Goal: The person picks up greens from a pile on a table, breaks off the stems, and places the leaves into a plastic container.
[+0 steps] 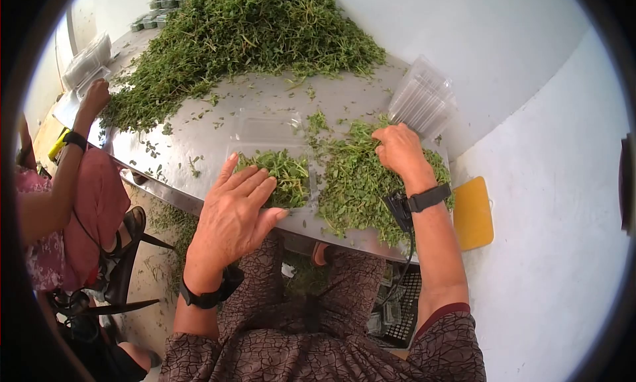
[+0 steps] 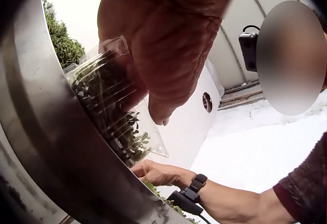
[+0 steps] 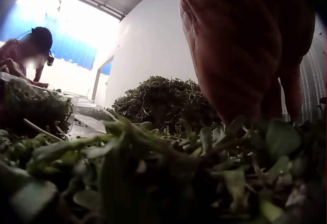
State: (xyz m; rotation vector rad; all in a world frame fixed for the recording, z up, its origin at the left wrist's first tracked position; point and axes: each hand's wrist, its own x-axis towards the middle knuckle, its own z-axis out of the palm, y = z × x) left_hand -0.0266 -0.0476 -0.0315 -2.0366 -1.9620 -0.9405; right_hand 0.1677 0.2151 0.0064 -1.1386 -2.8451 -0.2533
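Note:
A clear plastic clamshell box (image 1: 310, 183) lies with its lid (image 1: 268, 127) folded back on the metal table, filled with leafy green sprigs (image 1: 285, 173). My left hand (image 1: 232, 213) rests over the box's left side, fingers extended across the sprigs and thumb along the near edge. In the left wrist view the palm hangs beside the box wall (image 2: 110, 93). My right hand (image 1: 403, 155) is at the loose pile of greens (image 1: 354, 183) right of the box. Its fingers curl down onto sprigs at the pile's far side, fingertips partly hidden among the leaves (image 3: 204, 142).
A large heap of greens (image 1: 252, 38) covers the table's back. Nested empty clamshells (image 1: 422, 97) stand by the right wall, near a yellow board (image 1: 473, 213). Another person (image 1: 83, 190) sits at the left. A black crate (image 1: 404, 302) is below the table edge.

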